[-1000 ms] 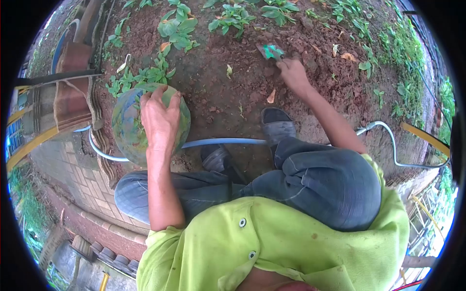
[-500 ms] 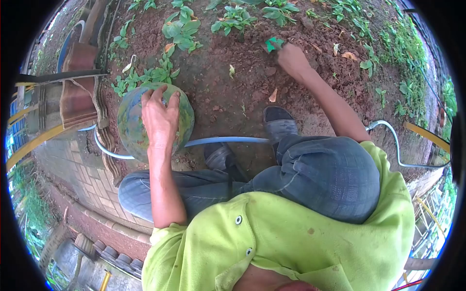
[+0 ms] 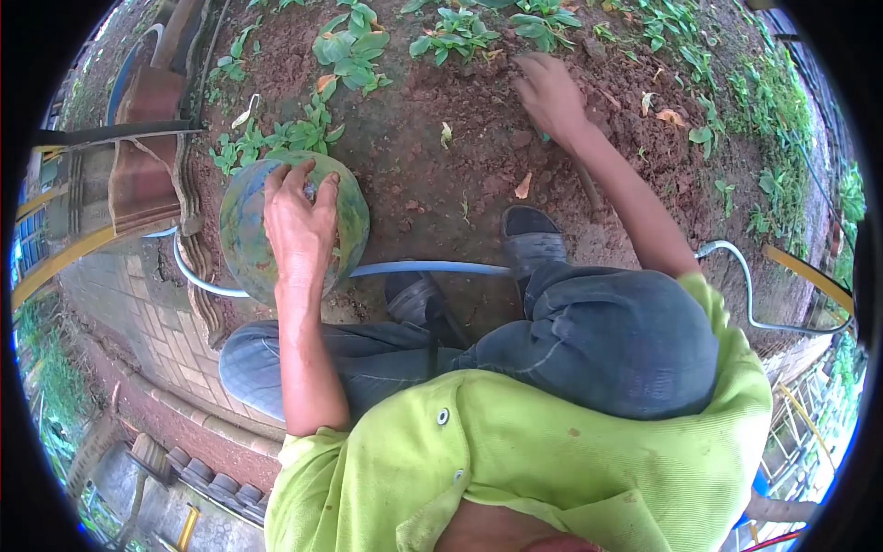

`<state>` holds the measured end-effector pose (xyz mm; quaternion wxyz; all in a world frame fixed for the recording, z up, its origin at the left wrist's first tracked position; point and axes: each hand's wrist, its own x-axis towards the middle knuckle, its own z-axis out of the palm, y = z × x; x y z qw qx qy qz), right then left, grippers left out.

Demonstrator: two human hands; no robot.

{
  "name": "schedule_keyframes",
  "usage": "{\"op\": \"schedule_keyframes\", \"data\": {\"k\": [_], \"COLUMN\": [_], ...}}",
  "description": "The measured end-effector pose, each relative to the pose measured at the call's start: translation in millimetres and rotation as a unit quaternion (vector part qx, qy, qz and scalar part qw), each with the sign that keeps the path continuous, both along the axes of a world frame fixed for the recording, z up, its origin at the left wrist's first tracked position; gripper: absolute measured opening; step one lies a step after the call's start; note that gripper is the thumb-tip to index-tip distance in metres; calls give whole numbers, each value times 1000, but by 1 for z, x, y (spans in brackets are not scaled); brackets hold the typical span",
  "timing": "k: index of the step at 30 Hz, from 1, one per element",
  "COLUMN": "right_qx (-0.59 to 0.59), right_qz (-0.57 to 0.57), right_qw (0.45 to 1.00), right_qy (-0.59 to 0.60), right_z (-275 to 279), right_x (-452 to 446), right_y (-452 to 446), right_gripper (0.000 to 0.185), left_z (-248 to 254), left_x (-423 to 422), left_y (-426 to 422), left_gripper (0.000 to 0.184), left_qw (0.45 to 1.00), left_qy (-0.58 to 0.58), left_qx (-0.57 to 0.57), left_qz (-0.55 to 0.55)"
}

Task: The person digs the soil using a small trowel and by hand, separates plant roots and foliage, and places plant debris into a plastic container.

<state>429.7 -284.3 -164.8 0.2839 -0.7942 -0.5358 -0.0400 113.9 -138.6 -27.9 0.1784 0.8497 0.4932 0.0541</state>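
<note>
A round disc-shaped thing (image 3: 345, 216), mottled green, blue and yellow, stands tilted on the ground at my left. My left hand (image 3: 302, 216) rests on it with fingers bent over its upper face; I cannot tell exactly what it is. Over the loose reddish soil (image 3: 497, 110) is my right hand (image 3: 552, 97), palm down, fingers stretched towards a leafy plant (image 3: 455, 35). Beneath my right wrist shows a small green piece (image 3: 545, 137). A thin brownish bar (image 3: 587, 187) lies beside my forearm, perhaps part of the same tool. Most of it is hidden.
Low leafy plants (image 3: 352, 51) grow along the far soil, with weeds (image 3: 768, 120) at the right. A pale blue hose (image 3: 432, 266) crosses in front of my sandals (image 3: 533, 241). Roof tiles (image 3: 147, 184) stand at the left beside brick paving (image 3: 166, 317).
My right hand has shifted slightly up and its fingers have straightened. The green piece, which stuck out beyond the fingers, now shows below the wrist. My left hand stays on the round thing.
</note>
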Motion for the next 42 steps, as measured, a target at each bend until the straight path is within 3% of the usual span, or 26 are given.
{"op": "schedule_keyframes", "data": {"k": [2, 4, 7, 14, 16, 17, 19, 20, 21, 22, 23, 25, 29, 32, 34, 37, 40, 42], "right_qx": [-2, -156, -254, -174, -183, -181, -75, -74, -89, -103, -104, -43, -18, -19, -37, -50, 33, 42], "right_qz": [22, -28, -10, 9, 6, 4, -13, -12, -54, -96, -98, -67, 61, -7, -39, 110, 82, 85], "right_qw": [998, 985, 963, 983, 980, 980, 986, 987, 960, 916, 917, 936, 925, 917, 886, 775, 761, 762], "right_qy": [55, 70, 89, 51, 81, 78, 145, 143, 261, 375, 373, 342, 375, 398, 460, 621, 643, 641], "right_z": [-34, -42, -34, -48, -35, -27, -1, 17, 39, 57, 71, 87, 94, 101, 117, 121, 130, 132], "right_x": [13, 13, 12, 5, 0, -2, -14, -22, -33, -44, -56, -79, -92, -73, -60, -48, -54, -54], "right_y": [34, 54, 66, 63, 58, 52, 37, 31, 27, 23, 19, 11, -9, -13, -6, 6, 7, 3], "right_gripper": [42, 47, 48, 48, 50, 50, 50, 50, 49, 49, 49, 44, 38, 39, 40, 49, 46, 44], "left_z": [0, 1, 9, 10, 5, 6, -11, -30, -34, -37, -42, -60, -90, -62, -51, -33, -17, -13], "left_x": [-2, -4, -3, 9, 20, 25, 45, 55, 73, 90, 100, 109, 101, 99, 99, 101, 98, 97], "left_y": [2, 1, -3, -13, -16, -21, -29, -27, -35, -44, -47, -54, -44, -39, -36, -36, -33, -31], "left_gripper": [42, 40, 37, 33, 31, 30, 27, 25, 25, 26, 26, 30, 27, 28, 31, 31, 30, 34], "left_qw": [1000, 1000, 999, 994, 975, 981, 962, 945, 884, 780, 778, 611, 548, 544, 572, 585, 613, 596], "left_qy": [2, -9, -27, -98, -206, -177, -254, -289, -351, -396, -398, -482, -494, -476, -455, -426, -406, -429], "left_qx": [9, -1, -14, 4, 77, 55, -85, -131, -308, -471, -472, -604, -653, -665, -663, -681, -676, -676], "left_qz": [0, 5, 19, 39, -37, -55, -52, -79, 19, 115, 113, 171, 172, 186, 163, 112, 50, 52]}}
